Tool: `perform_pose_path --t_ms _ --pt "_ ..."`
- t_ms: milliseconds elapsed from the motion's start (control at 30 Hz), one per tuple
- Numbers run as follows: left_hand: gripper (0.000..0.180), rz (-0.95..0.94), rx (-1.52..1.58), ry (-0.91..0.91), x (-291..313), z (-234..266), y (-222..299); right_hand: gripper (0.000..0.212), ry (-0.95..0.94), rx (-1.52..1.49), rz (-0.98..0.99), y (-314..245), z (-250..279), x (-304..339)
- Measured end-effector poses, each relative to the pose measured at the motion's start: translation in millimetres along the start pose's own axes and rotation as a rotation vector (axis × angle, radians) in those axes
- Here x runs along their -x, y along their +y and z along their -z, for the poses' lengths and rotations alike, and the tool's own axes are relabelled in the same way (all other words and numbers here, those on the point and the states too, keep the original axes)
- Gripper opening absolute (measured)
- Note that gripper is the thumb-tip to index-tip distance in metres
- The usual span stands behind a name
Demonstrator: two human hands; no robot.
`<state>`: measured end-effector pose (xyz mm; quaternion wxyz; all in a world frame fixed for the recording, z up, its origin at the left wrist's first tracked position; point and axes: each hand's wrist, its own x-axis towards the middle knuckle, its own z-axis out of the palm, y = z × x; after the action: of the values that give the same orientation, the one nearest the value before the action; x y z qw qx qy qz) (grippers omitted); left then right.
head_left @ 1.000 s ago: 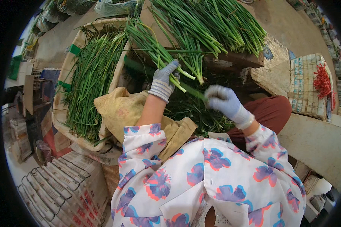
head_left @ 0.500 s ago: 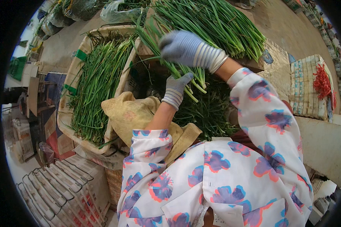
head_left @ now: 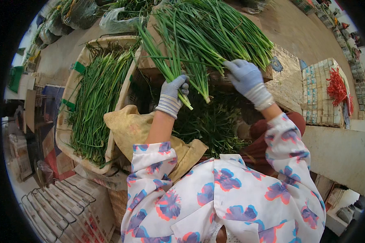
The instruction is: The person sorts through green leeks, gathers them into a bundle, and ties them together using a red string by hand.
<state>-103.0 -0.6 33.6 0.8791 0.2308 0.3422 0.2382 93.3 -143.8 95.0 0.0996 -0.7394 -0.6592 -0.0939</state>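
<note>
In my gloved left hand [head_left: 172, 94] I hold a small bunch of green onions [head_left: 163, 65], closed round it near the pale root ends, with the leaves pointing up and away. Beyond my hands a large pile of green onions [head_left: 219, 30] lies on a board, its root ends towards me. My gloved right hand [head_left: 247, 81] is at the near edge of this pile, fingers stretched out beside the stem ends. Whether the fingertips touch a stem is hard to see. Between my hands, a few loose green onions [head_left: 196, 77] hang over the board's edge.
On the left stands a pale crate [head_left: 60, 125] full of greens. A yellowish cloth [head_left: 127, 121] lies by its near side. Loose green scraps [head_left: 215, 121] lie below my hands. A stack of white packages [head_left: 318, 95] with red ties [head_left: 337, 87] stands right; wire-handled cartons [head_left: 75, 202] stand lower left.
My right hand has moved from above the held bunch to the right, towards the pile's root ends. My left hand has shifted slightly left with a thinner-looking bunch.
</note>
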Motion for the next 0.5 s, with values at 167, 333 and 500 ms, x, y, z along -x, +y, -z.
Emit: perform_pose_path --t_ms 167,333,500 --pt "0.012 -0.065 0.084 -0.099 -7 -20 0 0.029 0.121 0.279 0.031 24 -54 -21" --pt "0.01 -0.238 0.213 -0.008 -13 -28 1 0.02 0.288 -0.249 -0.232 50 -37 -28" --pt "0.012 -0.095 0.205 0.136 -19 -36 -14 0.021 0.286 -1.441 -0.782 20 -7 -20"
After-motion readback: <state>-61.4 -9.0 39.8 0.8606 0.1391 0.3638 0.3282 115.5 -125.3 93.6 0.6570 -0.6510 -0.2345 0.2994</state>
